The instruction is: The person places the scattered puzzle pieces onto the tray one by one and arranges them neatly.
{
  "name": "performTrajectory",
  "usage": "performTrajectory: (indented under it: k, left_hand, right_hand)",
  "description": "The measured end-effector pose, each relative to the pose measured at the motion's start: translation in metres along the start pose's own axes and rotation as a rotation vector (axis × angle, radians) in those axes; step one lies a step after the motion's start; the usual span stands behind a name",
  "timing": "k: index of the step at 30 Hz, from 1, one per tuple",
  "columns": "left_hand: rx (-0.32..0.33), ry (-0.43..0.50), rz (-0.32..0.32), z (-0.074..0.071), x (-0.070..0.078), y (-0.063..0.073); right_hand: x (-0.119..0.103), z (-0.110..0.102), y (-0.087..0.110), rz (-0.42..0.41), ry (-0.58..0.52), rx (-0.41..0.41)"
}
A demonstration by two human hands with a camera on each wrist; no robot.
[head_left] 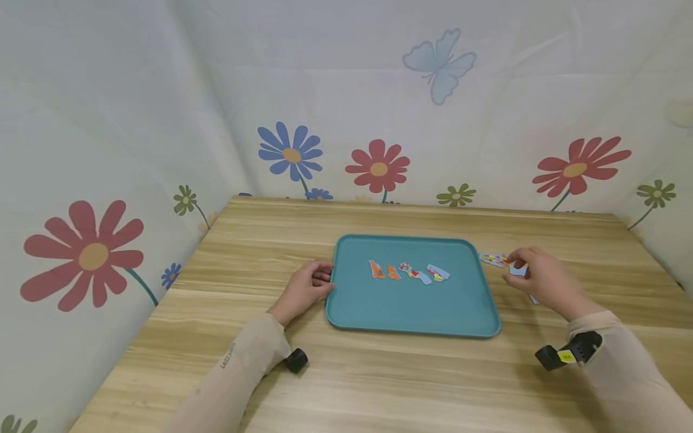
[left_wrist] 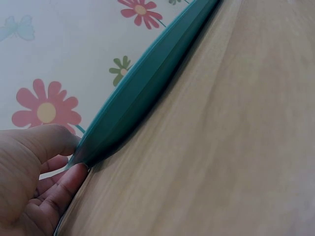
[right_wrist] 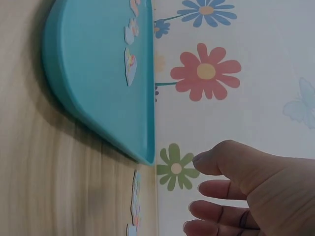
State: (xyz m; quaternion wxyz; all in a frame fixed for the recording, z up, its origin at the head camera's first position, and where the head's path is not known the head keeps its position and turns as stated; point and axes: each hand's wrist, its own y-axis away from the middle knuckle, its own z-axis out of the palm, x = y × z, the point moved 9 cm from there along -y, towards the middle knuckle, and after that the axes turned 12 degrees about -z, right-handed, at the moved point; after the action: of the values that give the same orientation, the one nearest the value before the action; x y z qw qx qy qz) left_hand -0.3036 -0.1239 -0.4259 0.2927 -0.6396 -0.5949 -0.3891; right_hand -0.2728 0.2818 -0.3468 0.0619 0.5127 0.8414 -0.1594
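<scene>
My left hand (head_left: 304, 290) is at the left edge of a teal tray (head_left: 411, 316). In the left wrist view its thumb and a finger pinch the tray's rim (left_wrist: 81, 147). Several torn-looking, colourful paper pieces lie in a row on the tray, among them an orange piece (head_left: 376, 269) and a light blue one (head_left: 438, 272). Right of the tray, my right hand (head_left: 547, 282) hovers over more pieces on the table, a patterned piece (head_left: 492, 260) and a pale blue piece (head_left: 518, 269). Its fingers are apart with nothing between them in the right wrist view.
The wooden table (head_left: 379, 379) carries the tray near its middle. A pale curtain (head_left: 346, 78) printed with flowers and a butterfly hangs behind and beside it. A small pale scrap (head_left: 534, 299) shows just under my right hand. Both wrists wear black devices.
</scene>
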Motion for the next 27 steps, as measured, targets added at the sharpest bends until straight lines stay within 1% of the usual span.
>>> performTrajectory:
  k: [11,19,27]
  left_hand:
    - [-0.010,0.004,-0.010,0.000,0.001,0.002]
    - [-0.015,0.012,-0.021,0.001,0.002,0.003]
    - [-0.012,0.013,-0.016,0.001,0.003,0.003]
  right_hand:
    - [0.017,0.004,0.013,0.031,-0.027,-0.017]
    - [0.030,0.012,0.019,0.082,-0.027,-0.067]
    - [0.037,0.015,0.027,0.076,-0.027,-0.023]
